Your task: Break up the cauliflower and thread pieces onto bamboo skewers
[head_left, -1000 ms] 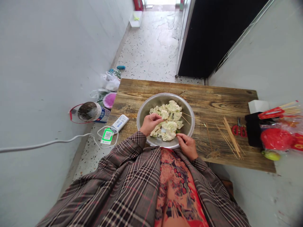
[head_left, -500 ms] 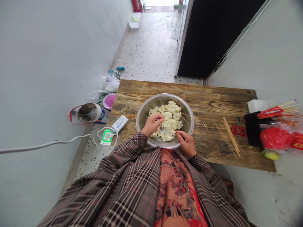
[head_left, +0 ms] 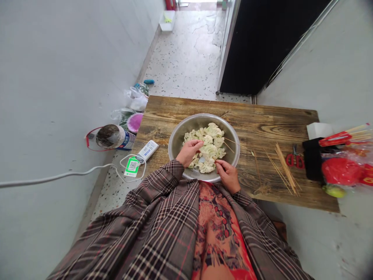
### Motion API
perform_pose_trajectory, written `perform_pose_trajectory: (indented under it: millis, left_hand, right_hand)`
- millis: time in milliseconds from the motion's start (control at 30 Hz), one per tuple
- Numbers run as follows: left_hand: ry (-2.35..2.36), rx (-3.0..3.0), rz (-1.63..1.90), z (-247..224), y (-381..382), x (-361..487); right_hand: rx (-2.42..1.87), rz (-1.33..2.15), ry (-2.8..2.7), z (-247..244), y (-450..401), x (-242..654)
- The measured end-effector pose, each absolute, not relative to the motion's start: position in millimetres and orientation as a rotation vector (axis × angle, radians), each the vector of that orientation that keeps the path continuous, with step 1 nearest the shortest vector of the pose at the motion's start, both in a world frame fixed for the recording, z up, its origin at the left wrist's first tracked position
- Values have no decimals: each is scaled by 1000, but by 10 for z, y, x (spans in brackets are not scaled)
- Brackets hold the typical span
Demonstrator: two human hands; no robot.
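Observation:
A wide metal bowl [head_left: 174, 136] holds many pale cauliflower florets [head_left: 215, 131]. Over its left part, my left hand [head_left: 189, 153] is closed in a pinch among the florets; what lies between the fingertips is too small to make out. At the near right rim, my right hand [head_left: 229, 175] also pinches, thumb and forefinger together beside a floret, and its small hold cannot be made out. Two thin bamboo skewers [head_left: 232, 141] stick out from the florets across the bowl's right side.
On the wooden table [head_left: 262, 128], loose bamboo skewers [head_left: 285, 167] lie right of the bowl, near red-handled scissors [head_left: 295, 157] and red packages [head_left: 340, 171]. A white device [head_left: 147, 150] with a cable and green QR card [head_left: 132, 165] sits left. A bucket [head_left: 112, 137] stands beyond the left edge.
My right hand has shifted slightly up and left, toward the florets. My left hand stays in its pinch over the bowl with little movement. The view has tilted slightly.

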State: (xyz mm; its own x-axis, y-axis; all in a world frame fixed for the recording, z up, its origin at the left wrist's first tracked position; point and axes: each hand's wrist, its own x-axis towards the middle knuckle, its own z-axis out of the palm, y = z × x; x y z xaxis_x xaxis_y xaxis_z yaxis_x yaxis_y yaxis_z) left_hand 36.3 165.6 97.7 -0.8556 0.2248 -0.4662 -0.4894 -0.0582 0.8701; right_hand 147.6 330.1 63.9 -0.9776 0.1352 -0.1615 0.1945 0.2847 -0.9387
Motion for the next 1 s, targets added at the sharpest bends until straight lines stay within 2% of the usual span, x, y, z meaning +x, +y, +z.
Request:
perform_pose_trajectory:
  millis: [733,1000]
  left_hand:
    - [1513,-317,2003,730,1534,381]
    - [1312,-454,2100,723,1548,145]
  right_hand:
    - [292,-1728,2620,611,3197,1462]
    - [348,-1953,2334,518,3169,1185]
